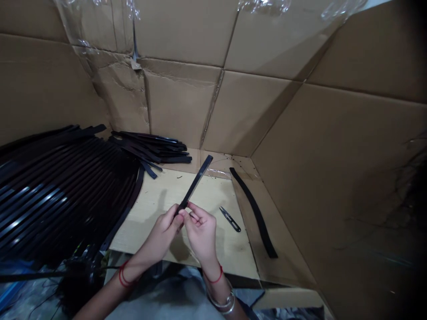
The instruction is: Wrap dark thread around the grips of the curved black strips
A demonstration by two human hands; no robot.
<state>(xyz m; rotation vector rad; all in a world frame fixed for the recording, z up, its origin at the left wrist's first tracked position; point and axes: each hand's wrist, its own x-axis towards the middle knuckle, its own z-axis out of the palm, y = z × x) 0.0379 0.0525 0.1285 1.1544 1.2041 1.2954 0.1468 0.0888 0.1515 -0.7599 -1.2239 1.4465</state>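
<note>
A long, narrow black strip slants up and away from my two hands, above the pale board. My left hand is closed round its near part, with the thumb on top. Close beside it, my right hand pinches at the same strip, thumb and fingertips pressed together. The strip's near end is hidden by my hands. To the right of my right hand lies a small pair of black thread snips, points away from me. Further right, a curved black strip rests by itself on the cardboard.
A broad heap of glossy black strips fills the left side. A smaller bundle of strips lies at the back. The pale board is underneath my hands. Tall cardboard walls enclose the back and right.
</note>
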